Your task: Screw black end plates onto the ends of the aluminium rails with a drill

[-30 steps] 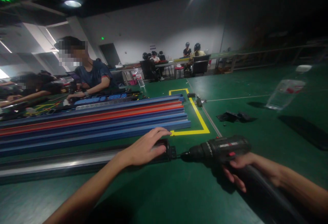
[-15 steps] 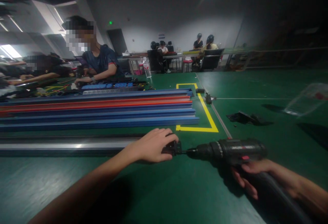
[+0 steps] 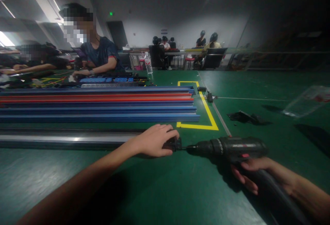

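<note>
My left hand (image 3: 156,141) is wrapped over the right end of a long metal rail (image 3: 77,139), its fingers on a black end piece (image 3: 177,144). My right hand (image 3: 254,171) grips a black cordless drill (image 3: 239,148) by its handle, with the thumb near the pink-red switch. The drill lies level and points left. Its thin bit reaches the outer face of the end piece; whether it sits in a screw head is too small to tell.
Blue and red rails (image 3: 103,109) lie behind, beside yellow tape (image 3: 210,115). Small black parts (image 3: 210,97), black scraps (image 3: 244,117) and a clear plastic bottle (image 3: 306,101) are on the right. Another bottle (image 3: 148,63) stands at the back. A co-worker (image 3: 99,55) works at far left.
The whole view has shifted slightly, so the table items appear a little higher. Both hands keep their grip, and the bit stays against the end piece.
</note>
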A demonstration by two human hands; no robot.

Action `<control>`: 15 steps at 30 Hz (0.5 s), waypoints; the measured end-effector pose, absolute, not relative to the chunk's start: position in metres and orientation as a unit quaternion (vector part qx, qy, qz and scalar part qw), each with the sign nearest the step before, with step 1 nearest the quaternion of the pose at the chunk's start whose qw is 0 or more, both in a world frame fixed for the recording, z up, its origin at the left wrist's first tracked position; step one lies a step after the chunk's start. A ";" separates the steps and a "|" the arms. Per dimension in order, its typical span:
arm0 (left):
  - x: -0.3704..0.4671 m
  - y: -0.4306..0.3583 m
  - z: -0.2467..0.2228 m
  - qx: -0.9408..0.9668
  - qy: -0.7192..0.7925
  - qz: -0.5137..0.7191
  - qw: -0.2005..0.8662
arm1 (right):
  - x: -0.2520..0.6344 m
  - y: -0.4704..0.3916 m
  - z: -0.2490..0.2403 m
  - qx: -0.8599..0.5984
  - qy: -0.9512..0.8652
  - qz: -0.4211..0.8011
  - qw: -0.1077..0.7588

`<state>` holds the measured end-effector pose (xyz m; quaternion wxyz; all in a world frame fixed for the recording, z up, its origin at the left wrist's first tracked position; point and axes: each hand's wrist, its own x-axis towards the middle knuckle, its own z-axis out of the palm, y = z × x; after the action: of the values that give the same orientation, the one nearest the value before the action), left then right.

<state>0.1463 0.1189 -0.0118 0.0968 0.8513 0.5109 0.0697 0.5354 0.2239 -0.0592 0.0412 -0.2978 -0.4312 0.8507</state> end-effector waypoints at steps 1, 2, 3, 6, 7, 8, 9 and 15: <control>0.146 0.119 -0.012 0.850 0.513 0.068 0.095 | 0.535 0.223 -0.058 -0.295 -0.436 0.849 0.040; 0.146 0.119 -0.012 0.850 0.514 0.066 0.095 | 0.534 0.222 -0.056 -0.290 -0.441 0.848 0.040; 0.146 0.119 -0.012 0.849 0.515 0.064 0.095 | 0.533 0.222 -0.055 -0.286 -0.443 0.849 0.041; 0.146 0.118 -0.011 0.850 0.514 0.063 0.096 | 0.533 0.222 -0.054 -0.277 -0.440 0.853 0.048; 0.147 0.118 -0.011 0.850 0.514 0.063 0.095 | 0.533 0.222 -0.055 -0.276 -0.439 0.854 0.045; 0.147 0.118 -0.011 0.850 0.514 0.064 0.093 | 0.533 0.223 -0.056 -0.277 -0.439 0.854 0.043; 0.147 0.119 -0.011 0.851 0.514 0.065 0.092 | 0.533 0.223 -0.057 -0.279 -0.440 0.852 0.040; 0.146 0.119 -0.011 0.852 0.511 0.064 0.095 | 0.534 0.222 -0.059 -0.278 -0.451 0.847 0.048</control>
<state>0.1464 0.1195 -0.0114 0.0948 0.8522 0.5105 0.0643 0.5341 0.2217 -0.0586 0.0479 -0.2777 -0.4515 0.8466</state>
